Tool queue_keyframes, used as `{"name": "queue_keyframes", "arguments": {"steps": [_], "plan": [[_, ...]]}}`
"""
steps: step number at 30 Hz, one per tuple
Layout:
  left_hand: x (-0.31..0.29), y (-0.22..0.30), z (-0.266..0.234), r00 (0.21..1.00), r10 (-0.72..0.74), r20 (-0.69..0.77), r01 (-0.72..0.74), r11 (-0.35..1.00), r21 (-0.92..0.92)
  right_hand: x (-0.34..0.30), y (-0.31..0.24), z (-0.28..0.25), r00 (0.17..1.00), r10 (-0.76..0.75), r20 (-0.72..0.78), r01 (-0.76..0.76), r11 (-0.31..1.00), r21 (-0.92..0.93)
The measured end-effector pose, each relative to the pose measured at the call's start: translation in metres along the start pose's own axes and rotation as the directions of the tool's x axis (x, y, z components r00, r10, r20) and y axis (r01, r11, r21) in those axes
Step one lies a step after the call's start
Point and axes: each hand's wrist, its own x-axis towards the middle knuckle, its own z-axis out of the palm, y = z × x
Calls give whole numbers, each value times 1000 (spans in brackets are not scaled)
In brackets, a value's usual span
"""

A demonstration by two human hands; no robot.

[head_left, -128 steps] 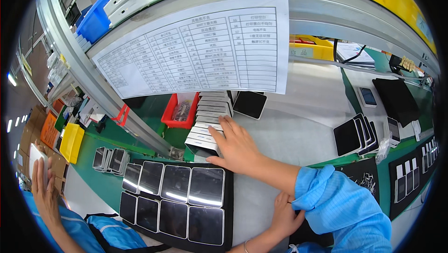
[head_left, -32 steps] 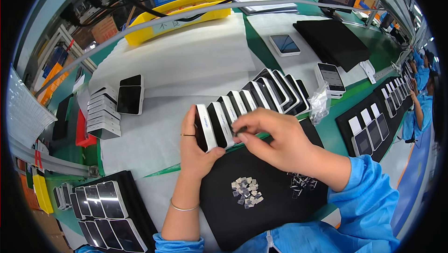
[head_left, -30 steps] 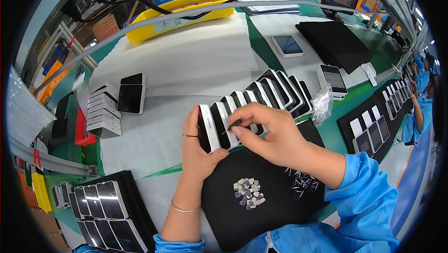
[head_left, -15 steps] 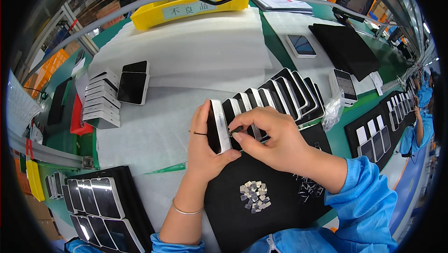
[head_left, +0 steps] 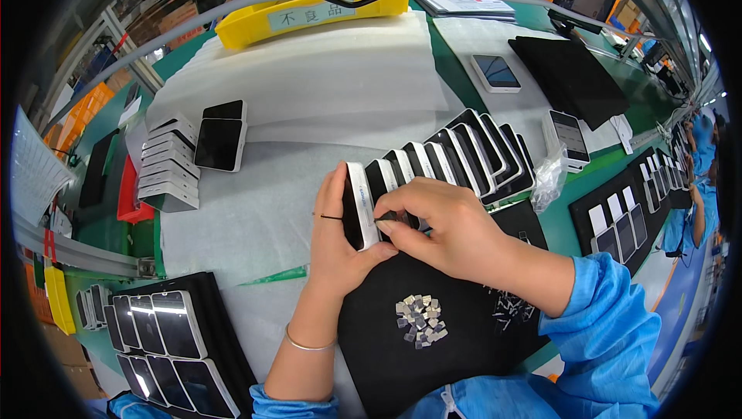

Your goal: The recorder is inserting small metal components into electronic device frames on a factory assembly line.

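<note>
My left hand (head_left: 332, 253) is closed round a white-edged device with a dark screen (head_left: 363, 202), standing on its side with its white edge toward my right. Against that edge, my right hand (head_left: 452, 226) pinches a small black object (head_left: 385, 220); the fingers mostly hide it, so its kind cannot be made out. A row of similar devices (head_left: 456, 158) leans on edge just beyond my hands. On the black mat (head_left: 371, 342) nearer to me lies a pile of small silvery pieces (head_left: 421, 321), with thin small parts (head_left: 508, 309) to its right.
At left are a stack of white devices (head_left: 166, 168) and two dark-screened ones (head_left: 221, 137). More devices (head_left: 166, 342) lie on a black pad at lower left. A yellow bin (head_left: 309, 13) stands at the back. Crumpled clear plastic (head_left: 550, 179) lies at right; co-workers in blue (head_left: 699, 179) sit beyond.
My right fingers have shifted slightly left, closer to the device's white edge, and less of the small black object shows. My left hand keeps its hold.
</note>
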Motion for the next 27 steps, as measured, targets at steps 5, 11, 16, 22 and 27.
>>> {"name": "queue_keyframes", "arguments": {"steps": [5,11,16,22,27], "plan": [[-2,-1,-2,998,64,3,-63,990,122,-23,5,0,993,-50,-108,45,997,-55],[0,0,0,989,139,41,-145,942,301,-10,-2,-15,993,-35,-110,21,992,-124],[-4,-3,-3,995,97,-17,-90,967,240,-11,-10,-29,999,6,-44,-8,999,-49],[0,-6,2,995,91,-30,-86,989,118,-76,14,-20,946,-201,254,302,833,-463],[-1,-4,0,996,92,-15,-89,984,154,-34,-2,-19,956,-274,103,293,876,-384]]}}
